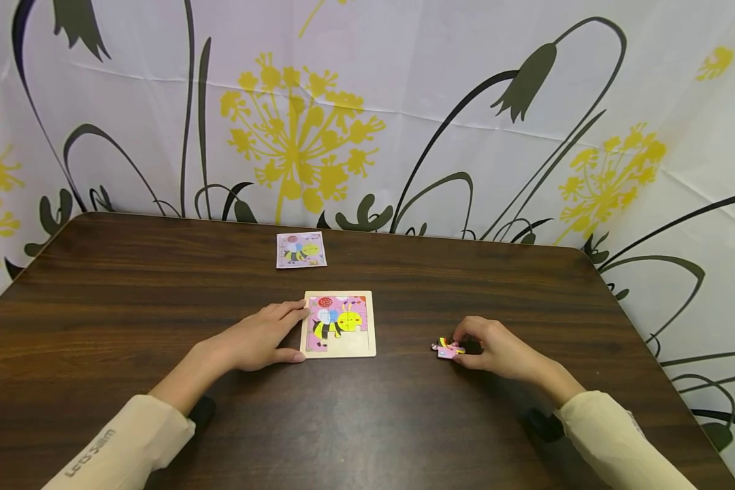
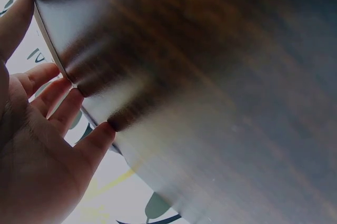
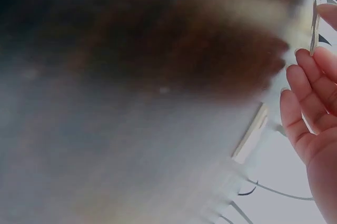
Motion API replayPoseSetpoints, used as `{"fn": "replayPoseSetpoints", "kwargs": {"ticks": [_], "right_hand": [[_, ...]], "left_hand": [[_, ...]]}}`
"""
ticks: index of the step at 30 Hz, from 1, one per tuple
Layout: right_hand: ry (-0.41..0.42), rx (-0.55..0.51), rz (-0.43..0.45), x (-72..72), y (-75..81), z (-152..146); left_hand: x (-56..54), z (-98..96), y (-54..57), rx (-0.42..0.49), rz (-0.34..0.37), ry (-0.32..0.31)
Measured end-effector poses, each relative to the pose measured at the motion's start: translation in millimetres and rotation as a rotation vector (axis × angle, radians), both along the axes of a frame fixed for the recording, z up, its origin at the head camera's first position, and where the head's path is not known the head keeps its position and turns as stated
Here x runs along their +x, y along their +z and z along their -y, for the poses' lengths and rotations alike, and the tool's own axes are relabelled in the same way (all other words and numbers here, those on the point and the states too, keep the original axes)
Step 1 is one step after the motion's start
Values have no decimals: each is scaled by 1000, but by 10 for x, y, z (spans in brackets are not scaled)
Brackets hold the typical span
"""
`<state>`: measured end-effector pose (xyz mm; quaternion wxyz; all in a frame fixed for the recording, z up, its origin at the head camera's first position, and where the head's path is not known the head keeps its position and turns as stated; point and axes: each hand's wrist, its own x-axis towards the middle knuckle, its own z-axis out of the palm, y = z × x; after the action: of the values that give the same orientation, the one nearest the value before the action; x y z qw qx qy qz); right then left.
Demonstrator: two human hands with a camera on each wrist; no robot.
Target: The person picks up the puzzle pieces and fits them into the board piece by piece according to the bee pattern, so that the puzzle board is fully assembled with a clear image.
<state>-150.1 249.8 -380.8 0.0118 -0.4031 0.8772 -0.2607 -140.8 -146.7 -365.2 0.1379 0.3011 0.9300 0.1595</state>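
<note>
A square jigsaw tray (image 1: 370, 323) with a pale wooden frame lies on the table, holding a partly filled picture of a yellow-and-black bee on pink. Its lower right area shows bare wood. My left hand (image 1: 263, 337) rests at the tray's left side, fingertips and thumb along the edge, fingers extended; the left wrist view shows them spread. To the right of the tray, my right hand (image 1: 493, 347) pinches a pink jigsaw piece (image 1: 447, 351) with yellow and black on it. Seen edge-on in the right wrist view, the piece (image 3: 315, 31) is between thumb and fingers.
Behind the tray lies a small square picture card (image 1: 302, 250) with the same bee design. All of this is on a dark wood-grain table (image 1: 159, 286). A white curtain (image 1: 429, 82) printed with yellow and grey-green flowers hangs along the table's far edge.
</note>
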Motion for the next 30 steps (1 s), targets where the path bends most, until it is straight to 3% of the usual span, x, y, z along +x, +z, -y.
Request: {"fn": "replayPoseSetpoints", "kwargs": {"ticks": [15, 30], "right_hand": [[10, 12, 24, -102, 154, 236], [33, -21, 76, -190, 176, 704]], "left_hand": [[-3, 1, 9, -3, 8, 1], [-7, -4, 29, -3, 14, 0]]}}
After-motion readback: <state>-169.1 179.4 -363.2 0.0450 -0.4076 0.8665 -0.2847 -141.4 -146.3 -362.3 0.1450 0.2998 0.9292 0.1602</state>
